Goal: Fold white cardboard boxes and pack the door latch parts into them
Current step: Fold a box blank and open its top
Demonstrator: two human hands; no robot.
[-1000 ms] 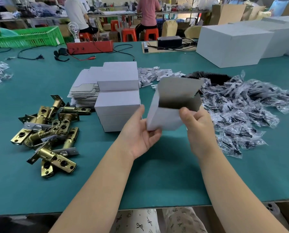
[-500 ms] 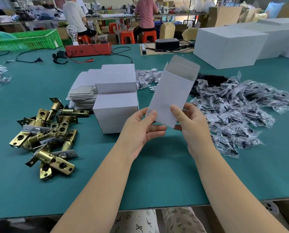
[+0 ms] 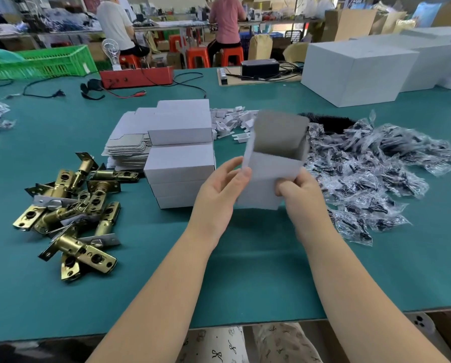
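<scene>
I hold a small white cardboard box (image 3: pixel 268 166) above the green table (image 3: pixel 245 271), its top open and its grey-lined flap standing up. My left hand (image 3: pixel 219 189) pinches the box's left edge between thumb and fingers. My right hand (image 3: pixel 301 197) grips its lower right side, thumb on the front face. A pile of brass door latches (image 3: pixel 69 205) lies at the left. Folded white boxes (image 3: pixel 179 163) are stacked in the middle, with flat blanks (image 3: pixel 127 148) beside them. Plastic bags of small dark parts (image 3: pixel 371 174) are heaped at the right.
Small white card inserts (image 3: pixel 232 121) lie behind the stack. Large white cartons (image 3: pixel 355 72) stand at the back right. A red tester box (image 3: pixel 136 77) with cables and a green crate (image 3: pixel 43 61) are at the back left. Two people sit at a far bench.
The box was held flat and upright half a second ago; now it is squeezed open again, with its top flap up and its inside showing. Both hands have shifted slightly higher on it.
</scene>
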